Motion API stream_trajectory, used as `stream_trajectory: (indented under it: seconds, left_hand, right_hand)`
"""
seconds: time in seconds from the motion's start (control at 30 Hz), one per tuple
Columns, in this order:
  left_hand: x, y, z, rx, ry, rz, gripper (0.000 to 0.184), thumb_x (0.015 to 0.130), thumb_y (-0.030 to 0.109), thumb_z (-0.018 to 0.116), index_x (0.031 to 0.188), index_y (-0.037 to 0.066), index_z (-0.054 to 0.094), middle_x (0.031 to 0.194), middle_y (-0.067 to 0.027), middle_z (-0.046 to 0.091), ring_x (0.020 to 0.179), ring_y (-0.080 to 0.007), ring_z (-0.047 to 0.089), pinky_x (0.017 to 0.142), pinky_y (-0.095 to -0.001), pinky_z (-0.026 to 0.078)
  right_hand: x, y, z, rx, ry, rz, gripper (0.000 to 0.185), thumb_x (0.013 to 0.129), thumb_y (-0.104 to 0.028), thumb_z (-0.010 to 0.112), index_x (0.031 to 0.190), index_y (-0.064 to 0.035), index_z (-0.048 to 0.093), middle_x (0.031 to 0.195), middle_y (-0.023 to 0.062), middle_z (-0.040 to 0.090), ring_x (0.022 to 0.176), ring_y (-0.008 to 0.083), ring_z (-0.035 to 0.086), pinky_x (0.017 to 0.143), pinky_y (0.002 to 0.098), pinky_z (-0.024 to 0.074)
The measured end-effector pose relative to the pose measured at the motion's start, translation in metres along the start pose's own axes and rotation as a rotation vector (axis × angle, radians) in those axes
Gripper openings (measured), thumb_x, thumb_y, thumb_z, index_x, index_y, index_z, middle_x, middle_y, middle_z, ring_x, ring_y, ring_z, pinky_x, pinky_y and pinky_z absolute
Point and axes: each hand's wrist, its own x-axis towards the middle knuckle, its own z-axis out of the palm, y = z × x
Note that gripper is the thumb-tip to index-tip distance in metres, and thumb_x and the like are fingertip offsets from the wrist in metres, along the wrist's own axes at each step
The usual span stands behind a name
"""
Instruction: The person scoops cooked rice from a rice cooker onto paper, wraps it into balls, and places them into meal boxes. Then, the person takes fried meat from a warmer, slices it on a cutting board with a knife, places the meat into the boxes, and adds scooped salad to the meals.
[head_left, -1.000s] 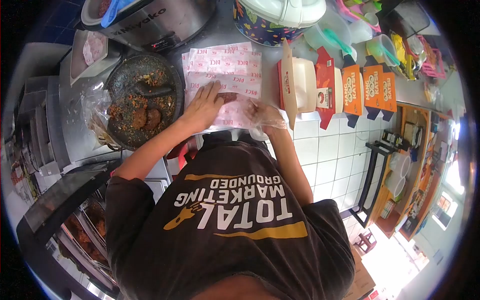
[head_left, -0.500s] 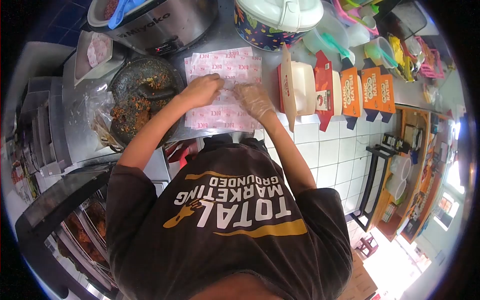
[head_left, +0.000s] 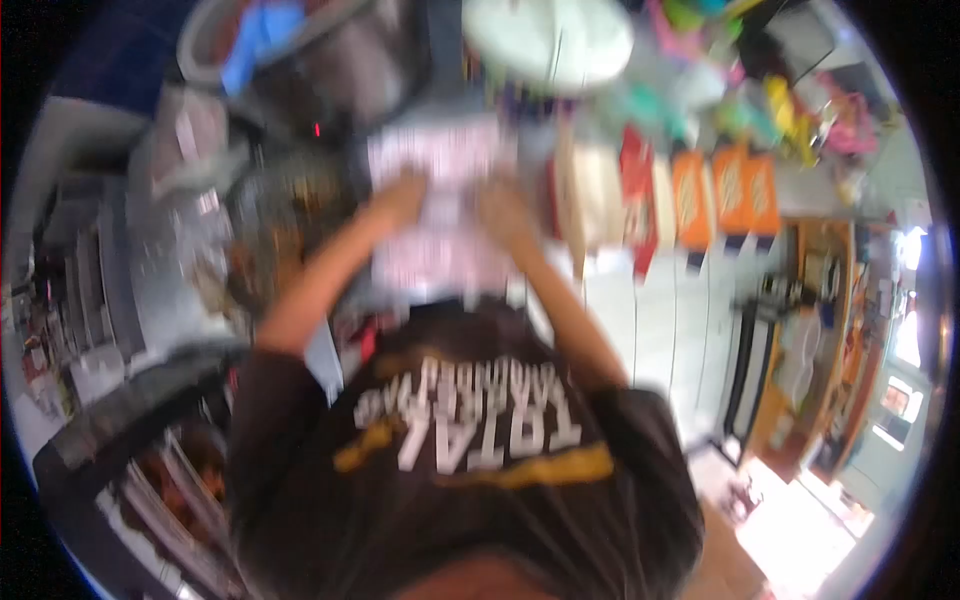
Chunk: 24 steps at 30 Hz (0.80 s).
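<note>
1. We count two hands at the printed paper: the left hand (head_left: 403, 197) over its left side, the right hand (head_left: 503, 208) over its right side, well apart from each other.
2. Both hands are smeared by motion blur, so we cannot tell how far open either one is, or whether it has hold of anything.
3. The pink-and-white printed paper (head_left: 425, 262) is on the worktop (head_left: 445, 92), directly in front of the dark shirt (head_left: 460, 530). We cannot count its sheets or read its print.
4. To the right we make out one open box with a pale inside (head_left: 598, 195), one red box (head_left: 637, 160) and three orange fronts (head_left: 690, 200) in a row; their lettering is smeared.
5. Beyond the paper we see one cooker (head_left: 340, 85) and one white-lidded pot (head_left: 548, 40), both cut off by the top edge. One blue item (head_left: 262, 40) sits at the cooker's mouth.
6. Left of the paper is one dark round dish (head_left: 255, 230), its contents too blurred to count and its near part behind the left forearm.
</note>
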Motion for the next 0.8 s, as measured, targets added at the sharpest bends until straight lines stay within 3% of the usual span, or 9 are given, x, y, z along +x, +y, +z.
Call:
stream_trajectory:
  seconds: [0.03, 0.07, 0.13, 0.23, 0.37, 0.43, 0.57, 0.7, 0.8]
  left_hand:
    - [-0.007, 0.014, -0.012, 0.03, 0.144, -0.108, 0.039, 0.081, -0.007, 0.053, 0.12, -0.007, 0.058, 0.13, -0.0305, 0.055, 0.119, -0.0434, 0.059, 0.101, -0.0473, 0.05]
    - [-0.01, 0.02, -0.019, 0.034, 0.196, -0.126, 0.041, 0.081, -0.006, 0.054, 0.122, -0.006, 0.058, 0.127, -0.0297, 0.059, 0.117, -0.0427, 0.061, 0.1, -0.047, 0.051]
    - [-0.014, 0.018, -0.012, 0.018, 0.227, -0.072, 0.036, 0.077, -0.004, 0.059, 0.113, -0.004, 0.057, 0.11, -0.0261, 0.063, 0.096, -0.0441, 0.068, 0.083, -0.0498, 0.057]
    - [-0.019, 0.023, 0.009, -0.05, 0.342, -0.163, 0.03, 0.078, -0.003, 0.058, 0.108, -0.004, 0.056, 0.104, -0.0257, 0.063, 0.091, -0.0453, 0.067, 0.079, -0.0506, 0.057]
    - [-0.037, 0.017, 0.019, -0.131, 0.392, 0.002, 0.022, 0.084, -0.001, 0.055, 0.104, -0.005, 0.059, 0.103, -0.0274, 0.061, 0.093, -0.0451, 0.068, 0.079, -0.0502, 0.057]
    - [-0.048, 0.015, 0.023, -0.12, 0.344, 0.042, 0.022, 0.084, -0.001, 0.054, 0.105, -0.006, 0.059, 0.103, -0.0261, 0.061, 0.095, -0.0444, 0.067, 0.079, -0.0496, 0.057]
    - [-0.056, 0.026, 0.016, 0.046, 0.287, 0.054, 0.025, 0.084, 0.001, 0.056, 0.107, -0.008, 0.058, 0.102, -0.0223, 0.061, 0.102, -0.0441, 0.065, 0.082, -0.0494, 0.057]
    - [-0.037, 0.02, 0.023, 0.027, 0.254, 0.002, 0.026, 0.084, 0.005, 0.058, 0.107, -0.008, 0.058, 0.103, -0.023, 0.063, 0.099, -0.0446, 0.066, 0.085, -0.0497, 0.056]
    - [-0.014, 0.015, 0.009, -0.147, 0.092, -0.194, 0.034, 0.072, 0.006, 0.067, 0.105, 0.001, 0.063, 0.104, -0.024, 0.069, 0.103, -0.0391, 0.067, 0.087, -0.0483, 0.054]
  right_hand:
    - [0.014, 0.009, 0.013, -0.003, 0.247, -0.046, 0.023, 0.093, -0.019, 0.054, 0.099, -0.0024, 0.068, 0.108, 0.0175, 0.07, 0.107, 0.0362, 0.066, 0.096, 0.0468, 0.0515]
    - [0.018, 0.005, -0.001, -0.147, 0.267, 0.009, 0.023, 0.091, -0.021, 0.057, 0.1, -0.0044, 0.07, 0.106, 0.016, 0.07, 0.106, 0.0355, 0.066, 0.088, 0.047, 0.0553]
    - [0.025, -0.002, -0.002, -0.184, -0.121, 0.046, 0.02, 0.091, -0.012, 0.054, 0.103, -0.0075, 0.068, 0.106, 0.0147, 0.069, 0.103, 0.0286, 0.067, 0.09, 0.0451, 0.0557]
    - [0.011, -0.012, -0.01, -0.03, -0.154, 0.003, 0.025, 0.089, -0.01, 0.055, 0.111, -0.0064, 0.065, 0.107, 0.0148, 0.069, 0.1, 0.0287, 0.068, 0.086, 0.0468, 0.057]
    - [0.007, -0.007, -0.007, -0.055, -0.34, 0.051, 0.028, 0.088, -0.008, 0.055, 0.115, -0.003, 0.062, 0.111, 0.0163, 0.067, 0.1, 0.0282, 0.068, 0.082, 0.045, 0.058]
    - [-0.005, 0.007, -0.001, 0.081, -0.018, -0.302, 0.03, 0.088, -0.008, 0.054, 0.116, 0.0009, 0.061, 0.105, 0.0185, 0.067, 0.1, 0.0314, 0.068, 0.082, 0.0443, 0.0577]
    - [-0.008, -0.002, 0.0, -0.053, -0.085, -0.243, 0.033, 0.087, -0.008, 0.053, 0.117, 0.0052, 0.06, 0.101, 0.0188, 0.067, 0.1, 0.037, 0.067, 0.085, 0.0445, 0.0559]
    - [0.007, 0.002, 0.013, 0.023, -0.153, -0.117, 0.021, 0.089, -0.011, 0.053, 0.096, 0.0001, 0.07, 0.093, 0.0219, 0.07, 0.092, 0.0362, 0.069, 0.083, 0.045, 0.0567]
    - [0.031, 0.017, 0.005, 0.116, -0.315, -0.073, 0.022, 0.088, -0.018, 0.058, 0.098, -0.0027, 0.071, 0.099, 0.02, 0.071, 0.092, 0.0381, 0.068, 0.084, 0.0465, 0.0546]
